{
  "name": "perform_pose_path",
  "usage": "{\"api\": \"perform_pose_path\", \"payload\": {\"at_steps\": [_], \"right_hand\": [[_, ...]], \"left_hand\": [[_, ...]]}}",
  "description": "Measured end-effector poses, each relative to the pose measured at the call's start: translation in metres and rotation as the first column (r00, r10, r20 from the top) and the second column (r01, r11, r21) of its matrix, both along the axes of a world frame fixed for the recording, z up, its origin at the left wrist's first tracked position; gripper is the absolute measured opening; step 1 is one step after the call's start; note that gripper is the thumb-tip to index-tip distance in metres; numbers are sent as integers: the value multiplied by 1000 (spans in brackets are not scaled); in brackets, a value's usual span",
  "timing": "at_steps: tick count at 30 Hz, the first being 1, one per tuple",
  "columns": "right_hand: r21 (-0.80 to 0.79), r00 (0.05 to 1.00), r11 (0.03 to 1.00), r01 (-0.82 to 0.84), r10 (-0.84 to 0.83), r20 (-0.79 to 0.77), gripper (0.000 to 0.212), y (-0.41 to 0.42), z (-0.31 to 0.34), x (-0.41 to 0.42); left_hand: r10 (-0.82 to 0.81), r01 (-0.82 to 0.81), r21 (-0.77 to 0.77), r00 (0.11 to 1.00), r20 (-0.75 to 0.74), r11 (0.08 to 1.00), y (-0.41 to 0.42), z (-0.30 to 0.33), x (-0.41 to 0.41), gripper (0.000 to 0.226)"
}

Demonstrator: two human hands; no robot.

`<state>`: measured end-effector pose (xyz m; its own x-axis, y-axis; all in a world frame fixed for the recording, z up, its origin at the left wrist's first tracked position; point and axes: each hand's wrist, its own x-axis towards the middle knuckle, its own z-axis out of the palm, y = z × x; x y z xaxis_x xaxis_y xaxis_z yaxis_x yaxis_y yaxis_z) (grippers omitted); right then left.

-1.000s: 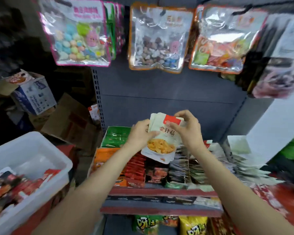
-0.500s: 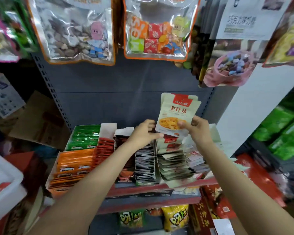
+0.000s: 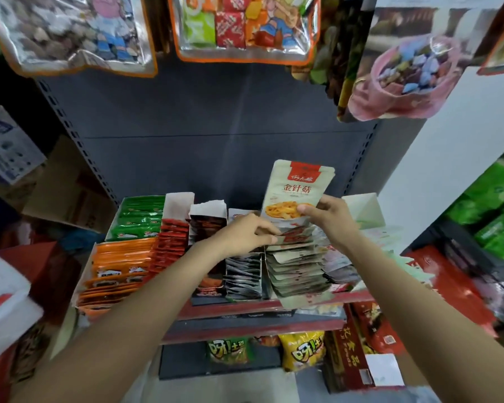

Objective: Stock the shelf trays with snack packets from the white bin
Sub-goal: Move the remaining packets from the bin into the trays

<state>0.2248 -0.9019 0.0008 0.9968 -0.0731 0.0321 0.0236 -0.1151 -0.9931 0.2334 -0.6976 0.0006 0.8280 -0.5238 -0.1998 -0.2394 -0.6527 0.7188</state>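
Step in hand looks like slotting: right hand [image 3: 329, 221] pinches a small stack of pale snack packets [image 3: 296, 189] by the bottom edge, thumb on front, held upright just above the shelf tray [image 3: 298, 299] w/ matching pale packets filed in a row. Left hand [image 3: 245, 235] is down at the back of that same row, fingers curled round the top edge of a filed packet [image 3: 294, 238], prob. tipping it fwd to open a gap. Hands sit close together, not touching, each clamped on its own packet. White bin [image 3: 3, 303] is only partly in frame at far left, well apart from the hands; contents too blurred to tell. Trays to the left (green, orange, red, dark packs) look full already. Next move, as I judge: lower the held stack into the gap behind the left fingers, print facing front, same tilt as the rest, then let go w/ both hands. Row is tight, so bottom corners may snag on neighbours.
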Motion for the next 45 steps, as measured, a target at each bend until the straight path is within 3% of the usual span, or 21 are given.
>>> {"api": "perform_pose_path", "payload": {"at_steps": [6,10,12,18,26,28,31,34,36,38,41,45], "right_hand": [[-263,995,959,-102,93,-47,12,-23,-4,2],[-318,976,924,-212,182,-123,22,-30,-1,6],[-309,963,916,-255,212,-166,21,-27,-1,11],[-402,964,884,-239,167,-206,15,-27,-8,16],[-499,981,847,-183,121,-153,15,-24,-7,15],[-507,977,842,-187,108,-182,16,-25,-7,17],[-501,971,839,-211,121,-207,13,-27,-7,16],[-407,989,902,-145,119,-90,32,-22,1,9],[-396,995,915,-79,97,25,24,-20,8,4],[-498,991,863,-79,123,55,9,-17,12,1],[-681,991,730,-58,123,47,7,-14,12,2],[-735,995,673,-83,96,-24,8,-10,9,8]], "left_hand": [[92,-94,-131,996,-20,987,2,0,-3,16],[317,-300,-181,946,73,937,-6,3,2,17],[314,-279,-209,937,156,937,-9,7,5,32],[288,-231,-252,932,220,940,-15,6,3,17],[276,-152,-407,924,266,901,-16,11,-12,35],[259,-142,-381,926,274,914,-15,11,-13,43],[219,-138,-211,875,432,968,-16,9,-9,24],[212,-199,-79,845,490,977,-17,6,-2,14],[176,-207,22,876,448,978,-16,2,0,10],[182,-200,2,897,404,980,-16,-3,0,12],[221,-184,-125,866,449,975,-18,-4,-2,12],[196,-217,-9,862,468,976,-26,2,0,13]]}}
